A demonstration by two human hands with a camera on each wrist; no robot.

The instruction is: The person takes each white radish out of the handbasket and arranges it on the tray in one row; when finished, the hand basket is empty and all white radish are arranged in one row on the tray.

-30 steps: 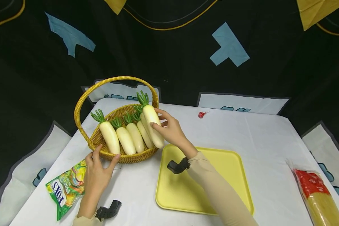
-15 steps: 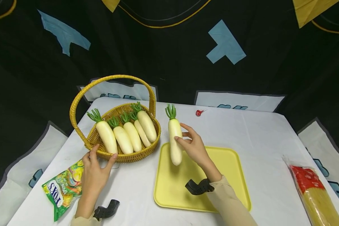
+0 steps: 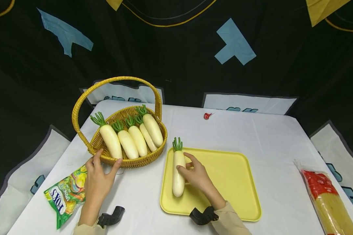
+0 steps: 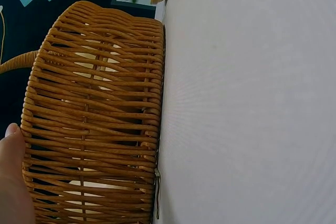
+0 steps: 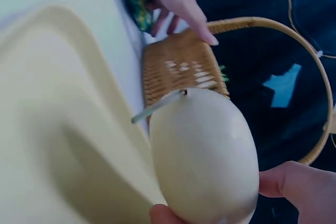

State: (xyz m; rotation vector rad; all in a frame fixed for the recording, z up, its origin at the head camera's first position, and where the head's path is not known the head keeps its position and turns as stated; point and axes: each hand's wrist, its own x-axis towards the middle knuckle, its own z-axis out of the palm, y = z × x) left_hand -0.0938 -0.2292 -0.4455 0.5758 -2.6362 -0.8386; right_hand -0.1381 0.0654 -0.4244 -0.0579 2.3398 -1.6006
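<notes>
My right hand (image 3: 197, 173) pinches a white radish (image 3: 178, 173) between thumb and fingers, its green leafy top pointing away from me. The radish hangs low over the left part of a yellow tray (image 3: 223, 182); its shadow falls on the tray in the right wrist view. The blunt end of the radish (image 5: 205, 150) fills much of that view, with a short pale stub on it. My left hand (image 3: 99, 178) holds the near rim of a wicker basket (image 3: 144, 162), its thumb and index finger spread along the rim. Several white radishes (image 3: 137, 140) lie side by side inside the basket.
A green candy bag (image 3: 66, 195) lies left of my left hand. At the right table edge is a red and yellow noodle packet (image 3: 326, 199). A red lollipop (image 3: 207, 116) sits near the back edge. The basket's tall handle (image 3: 117, 78) arches upward.
My right hand has carried the radish out from the basket's right side, rightward and down toward me, over the tray. My left hand has stayed at the basket rim.
</notes>
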